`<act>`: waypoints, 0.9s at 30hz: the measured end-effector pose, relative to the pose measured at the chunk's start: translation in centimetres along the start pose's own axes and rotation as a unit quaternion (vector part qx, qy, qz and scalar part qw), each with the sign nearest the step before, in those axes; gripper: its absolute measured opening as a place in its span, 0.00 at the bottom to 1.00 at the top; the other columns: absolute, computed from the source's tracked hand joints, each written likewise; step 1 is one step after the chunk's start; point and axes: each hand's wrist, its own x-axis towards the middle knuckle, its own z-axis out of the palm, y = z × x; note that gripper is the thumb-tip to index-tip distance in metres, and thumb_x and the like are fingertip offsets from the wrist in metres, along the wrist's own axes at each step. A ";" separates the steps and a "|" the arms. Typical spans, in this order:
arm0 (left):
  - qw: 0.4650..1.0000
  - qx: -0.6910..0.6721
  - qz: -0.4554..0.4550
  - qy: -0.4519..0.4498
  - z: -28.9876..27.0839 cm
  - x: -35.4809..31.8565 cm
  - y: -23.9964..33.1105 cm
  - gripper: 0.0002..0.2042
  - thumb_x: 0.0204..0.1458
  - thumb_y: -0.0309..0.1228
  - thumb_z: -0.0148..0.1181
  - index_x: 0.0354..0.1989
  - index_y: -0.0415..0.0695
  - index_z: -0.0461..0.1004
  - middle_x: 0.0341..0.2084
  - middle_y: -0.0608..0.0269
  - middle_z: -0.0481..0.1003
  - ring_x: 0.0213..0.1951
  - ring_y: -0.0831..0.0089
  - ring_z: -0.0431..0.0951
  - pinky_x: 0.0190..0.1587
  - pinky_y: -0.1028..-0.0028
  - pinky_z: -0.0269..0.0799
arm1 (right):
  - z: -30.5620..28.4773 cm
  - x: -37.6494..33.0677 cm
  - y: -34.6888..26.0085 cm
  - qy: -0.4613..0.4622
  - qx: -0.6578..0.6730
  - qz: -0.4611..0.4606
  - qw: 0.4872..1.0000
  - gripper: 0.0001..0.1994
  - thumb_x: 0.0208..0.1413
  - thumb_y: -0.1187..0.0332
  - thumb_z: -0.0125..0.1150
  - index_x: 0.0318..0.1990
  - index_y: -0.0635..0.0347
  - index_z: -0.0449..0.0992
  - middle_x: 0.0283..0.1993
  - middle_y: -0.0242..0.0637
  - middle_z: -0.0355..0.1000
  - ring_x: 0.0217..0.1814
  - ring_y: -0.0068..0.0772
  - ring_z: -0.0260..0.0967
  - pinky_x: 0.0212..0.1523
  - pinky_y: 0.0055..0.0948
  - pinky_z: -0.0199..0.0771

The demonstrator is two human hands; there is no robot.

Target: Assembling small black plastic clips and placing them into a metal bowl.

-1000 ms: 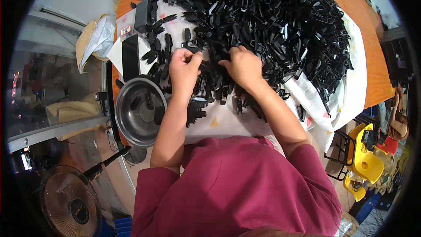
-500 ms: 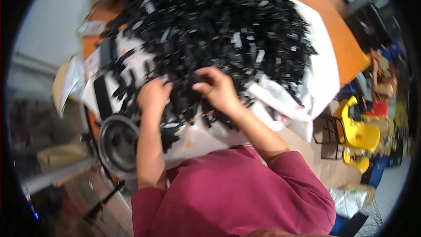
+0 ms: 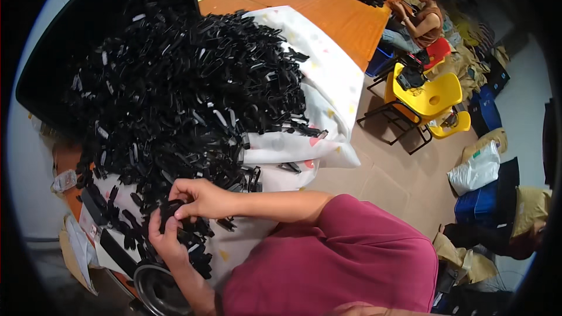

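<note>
A big heap of small black plastic parts (image 3: 187, 88) lies on a white cloth (image 3: 328, 82) spread over an orange table (image 3: 328, 11). At the heap's near edge my right hand (image 3: 202, 198) pinches a black part (image 3: 174, 206) between thumb and fingers. Just below it, my left hand (image 3: 167, 240) curls around the same black piece, fingers closed on it. Loose black parts lie scattered around both hands.
A metal bowl (image 3: 158, 292) sits at the table's near edge under my left arm. Yellow chairs (image 3: 430, 102) stand on the floor to the right. Another person (image 3: 418, 23) sits at the far right. Bags and blue crates (image 3: 486, 199) crowd the right side.
The view has swung to the right, so the heap now sits at the left and the floor and chairs show. Both hands stayed together at the heap's edge.
</note>
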 end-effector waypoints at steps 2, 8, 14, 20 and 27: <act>1.000 0.012 0.024 0.015 0.4 -0.2 1.1 0.18 0.45 0.25 0.56 0.46 0.35 0.66 0.35 0.62 0.71 0.32 0.79 0.69 0.36 0.81 0.65 | 0.3 -0.4 -0.6 0.030 -0.162 -0.097 0.982 0.12 0.44 0.72 0.63 0.37 0.62 0.71 0.30 0.34 0.71 0.31 0.23 0.69 0.31 0.26 0.69; 0.988 0.104 0.112 -0.018 2.0 -0.4 2.3 0.13 0.44 0.18 0.59 0.40 0.36 0.70 0.34 0.64 0.73 0.36 0.79 0.72 0.42 0.80 0.66 | -1.3 -2.4 -1.9 0.055 -0.393 -0.276 0.875 0.19 0.39 0.78 0.64 0.44 0.56 0.75 0.36 0.40 0.70 0.33 0.31 0.70 0.28 0.24 0.71; 0.990 0.063 0.116 -0.039 1.7 -0.9 2.1 0.13 0.43 0.21 0.62 0.39 0.37 0.72 0.31 0.66 0.74 0.31 0.82 0.71 0.34 0.82 0.67 | -0.9 -3.5 -3.1 0.017 -0.278 -0.232 0.932 0.15 0.48 0.75 0.57 0.47 0.62 0.72 0.36 0.40 0.67 0.32 0.29 0.66 0.30 0.21 0.65; 0.987 0.054 0.146 -0.027 1.9 -2.0 2.7 0.13 0.41 0.23 0.64 0.38 0.38 0.73 0.29 0.67 0.73 0.27 0.81 0.69 0.32 0.82 0.66 | -0.6 -2.9 -3.4 0.012 -0.394 -0.298 0.869 0.19 0.42 0.81 0.59 0.45 0.60 0.73 0.33 0.40 0.67 0.29 0.31 0.64 0.26 0.22 0.64; 0.942 0.240 0.232 -0.041 1.3 -3.1 4.5 0.11 0.41 0.23 0.64 0.36 0.37 0.73 0.30 0.62 0.75 0.29 0.78 0.72 0.32 0.80 0.68 | -1.4 -3.6 -3.2 -0.051 -0.465 -0.328 0.820 0.23 0.35 0.84 0.60 0.44 0.60 0.73 0.30 0.38 0.66 0.25 0.33 0.62 0.23 0.26 0.63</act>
